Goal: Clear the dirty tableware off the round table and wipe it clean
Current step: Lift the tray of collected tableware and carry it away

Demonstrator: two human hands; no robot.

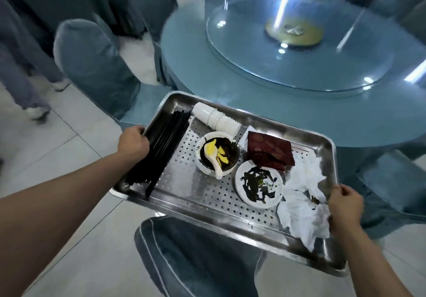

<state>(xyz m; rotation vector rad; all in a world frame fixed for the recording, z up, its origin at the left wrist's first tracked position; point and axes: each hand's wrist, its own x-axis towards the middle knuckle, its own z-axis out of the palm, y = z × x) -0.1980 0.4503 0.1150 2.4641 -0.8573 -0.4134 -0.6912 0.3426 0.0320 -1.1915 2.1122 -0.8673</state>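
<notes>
I hold a perforated steel tray (198,206) in the air beside the round blue table (265,103). My left hand (133,143) grips its left rim and my right hand (344,206) grips its right rim. On the tray lie a bundle of black chopsticks (159,149), a stack of white cups (216,118) on its side, a white bowl (217,152) with dark leftovers and a spoon, a dirty white plate (258,186), a dark red box (269,150) and crumpled white napkins (302,202).
A glass turntable (299,50) with a gold hub sits on the table. Chairs in blue-grey covers stand around it: one at the left (92,64), one right under the tray (196,260). A person's legs (25,84) are at the far left on the tiled floor.
</notes>
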